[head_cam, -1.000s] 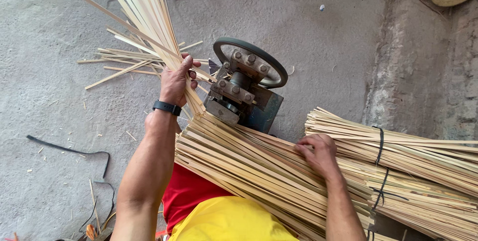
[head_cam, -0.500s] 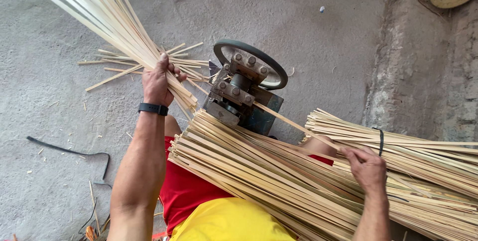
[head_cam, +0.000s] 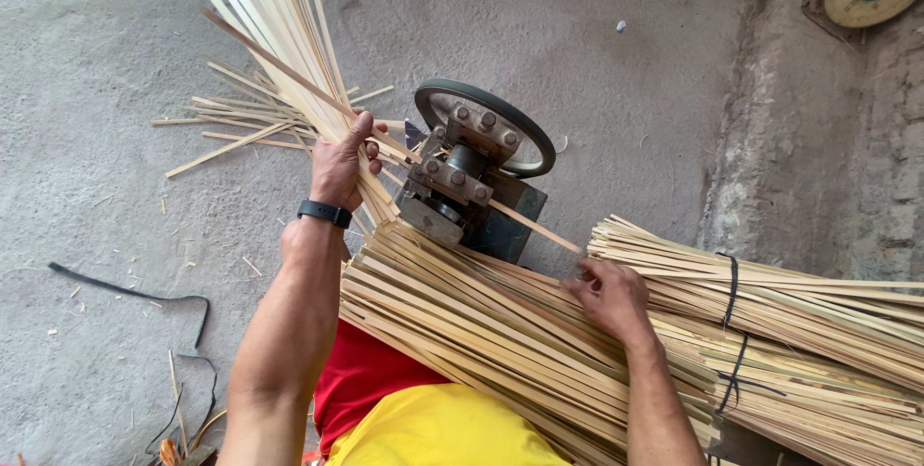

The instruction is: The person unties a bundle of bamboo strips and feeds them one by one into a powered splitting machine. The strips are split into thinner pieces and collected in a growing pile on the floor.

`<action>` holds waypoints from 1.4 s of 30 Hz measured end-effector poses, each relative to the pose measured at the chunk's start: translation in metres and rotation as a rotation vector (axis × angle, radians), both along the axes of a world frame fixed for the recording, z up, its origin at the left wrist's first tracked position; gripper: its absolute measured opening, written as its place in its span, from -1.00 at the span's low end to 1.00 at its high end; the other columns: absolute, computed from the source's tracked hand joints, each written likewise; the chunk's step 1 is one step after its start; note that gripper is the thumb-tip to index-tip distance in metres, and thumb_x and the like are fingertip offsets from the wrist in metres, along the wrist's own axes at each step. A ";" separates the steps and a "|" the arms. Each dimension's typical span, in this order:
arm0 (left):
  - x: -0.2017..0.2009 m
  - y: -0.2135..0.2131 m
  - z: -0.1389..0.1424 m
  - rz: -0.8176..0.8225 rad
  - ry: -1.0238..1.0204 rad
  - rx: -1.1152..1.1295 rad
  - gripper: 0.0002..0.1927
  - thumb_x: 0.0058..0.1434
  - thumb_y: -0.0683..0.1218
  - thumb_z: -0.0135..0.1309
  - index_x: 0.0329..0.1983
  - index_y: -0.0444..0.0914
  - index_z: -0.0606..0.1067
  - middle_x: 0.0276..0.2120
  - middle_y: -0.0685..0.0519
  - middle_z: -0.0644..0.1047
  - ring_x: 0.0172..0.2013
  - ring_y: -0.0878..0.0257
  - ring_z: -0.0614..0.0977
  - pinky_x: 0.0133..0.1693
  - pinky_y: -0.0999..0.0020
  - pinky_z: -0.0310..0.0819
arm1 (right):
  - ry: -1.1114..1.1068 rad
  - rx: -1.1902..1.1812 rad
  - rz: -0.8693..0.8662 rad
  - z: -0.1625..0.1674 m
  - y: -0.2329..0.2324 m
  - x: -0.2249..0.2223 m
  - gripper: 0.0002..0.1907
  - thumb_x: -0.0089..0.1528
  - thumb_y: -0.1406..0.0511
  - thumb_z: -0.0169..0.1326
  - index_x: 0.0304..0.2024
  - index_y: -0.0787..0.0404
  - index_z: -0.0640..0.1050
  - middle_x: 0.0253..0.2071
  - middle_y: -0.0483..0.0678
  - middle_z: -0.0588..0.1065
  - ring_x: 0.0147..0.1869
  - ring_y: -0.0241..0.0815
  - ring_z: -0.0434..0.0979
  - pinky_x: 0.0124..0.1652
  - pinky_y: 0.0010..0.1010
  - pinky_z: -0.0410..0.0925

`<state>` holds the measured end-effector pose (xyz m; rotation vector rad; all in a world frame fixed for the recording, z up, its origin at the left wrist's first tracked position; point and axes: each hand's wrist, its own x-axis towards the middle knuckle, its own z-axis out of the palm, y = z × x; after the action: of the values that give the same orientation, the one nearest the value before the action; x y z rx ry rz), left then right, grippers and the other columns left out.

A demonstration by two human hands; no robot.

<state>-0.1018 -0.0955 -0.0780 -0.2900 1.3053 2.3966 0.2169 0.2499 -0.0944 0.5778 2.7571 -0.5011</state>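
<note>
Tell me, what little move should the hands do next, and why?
Probably the right hand should push the single strip on into the machine. Its fingers sit at that strip's end, the strip already points into the rollers, and the left hand grips the fanned strips beyond.

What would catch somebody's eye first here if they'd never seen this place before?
Probably the fan of pale bamboo strips rising to the upper left, gripped by the left hand. Just right of it sits a dark metal machine with a wheel on the concrete floor. Across the lower right lie thick bundles of strips, with the right hand resting on them.
</note>
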 end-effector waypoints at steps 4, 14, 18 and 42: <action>-0.002 0.001 0.002 0.007 0.040 -0.003 -0.60 0.31 -0.09 0.20 0.11 -0.27 0.34 -0.30 -0.07 0.60 -0.49 0.35 0.52 -0.59 0.50 0.45 | 0.219 -0.208 0.092 -0.016 0.005 0.013 -0.75 0.16 0.11 0.25 -0.24 0.12 0.70 -0.23 -0.08 0.63 -0.16 -0.22 0.62 -0.08 -0.18 0.49; -0.019 -0.014 0.005 0.042 0.107 -0.052 -0.72 0.39 -0.11 0.10 0.08 -0.31 0.37 -0.35 -0.08 0.62 -0.47 0.33 0.56 -0.56 0.49 0.50 | 0.291 -0.228 -0.364 0.056 0.075 0.084 -0.79 0.19 0.19 0.27 -0.16 0.08 0.73 -0.32 -0.07 0.60 -0.24 -0.24 0.57 -0.31 -0.38 0.51; -0.038 0.002 0.003 0.048 0.097 -0.195 -0.73 0.37 -0.14 0.11 0.05 -0.35 0.39 -0.38 -0.10 0.63 -0.51 0.30 0.58 -0.57 0.46 0.53 | 0.398 -0.088 -0.281 0.055 0.064 0.074 -0.78 0.19 0.20 0.28 -0.15 0.10 0.72 -0.31 -0.11 0.58 -0.25 -0.29 0.56 -0.28 -0.47 0.49; -0.015 -0.014 0.000 -0.065 0.125 0.011 -0.52 0.26 -0.07 0.26 0.13 -0.25 0.32 -0.25 -0.07 0.60 -0.44 0.37 0.54 -0.53 0.53 0.51 | -0.073 -0.393 -0.170 0.006 -0.007 0.005 -0.64 0.22 0.16 0.26 0.01 0.16 0.65 -0.19 -0.02 0.68 -0.20 -0.19 0.68 -0.11 -0.37 0.49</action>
<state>-0.1167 -0.1099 -0.0781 -0.0941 1.3338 2.3999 0.2222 0.2427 -0.0887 0.7138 2.4549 -1.0079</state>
